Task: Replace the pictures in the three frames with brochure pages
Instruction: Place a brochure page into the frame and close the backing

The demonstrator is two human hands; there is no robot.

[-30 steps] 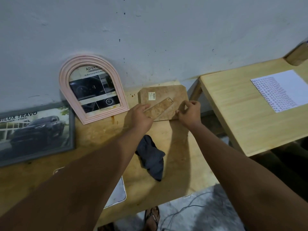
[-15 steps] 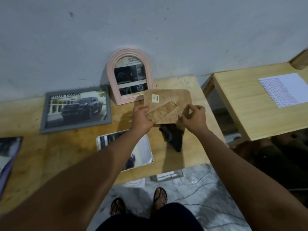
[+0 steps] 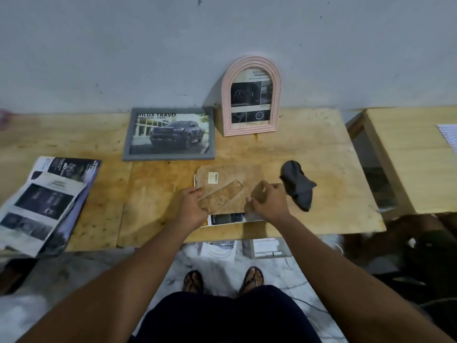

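The left hand [image 3: 191, 209] curls its fingers over the near left edge of a brown backboard [image 3: 230, 178], thumb by the foot of the board's fold-out strut [image 3: 222, 197]. The right hand [image 3: 268, 203] is also closed, pinching the board's near right corner, though blur hides exactly how the fingertips sit. The board lies face down near the front of the desk [image 3: 321, 149], a small label [image 3: 213, 177] on its back. A strip of dark printed page [image 3: 226, 218] shows under its near edge, probably in the frame beneath. Just right of the right hand lies a crumpled dark cloth [image 3: 296, 185], apart from the board. Behind the board, a grey frame [image 3: 169, 134] holds a truck page, and right of it a pink arched frame [image 3: 251, 96] with a page inside stands against the wall [image 3: 222, 33]. At far left an open brochure [image 3: 44, 201] hangs over the desk's front edge. A second desk [image 3: 408, 157] stands to the right, separated by a gap, with a printed sheet [image 3: 448, 136] on it.
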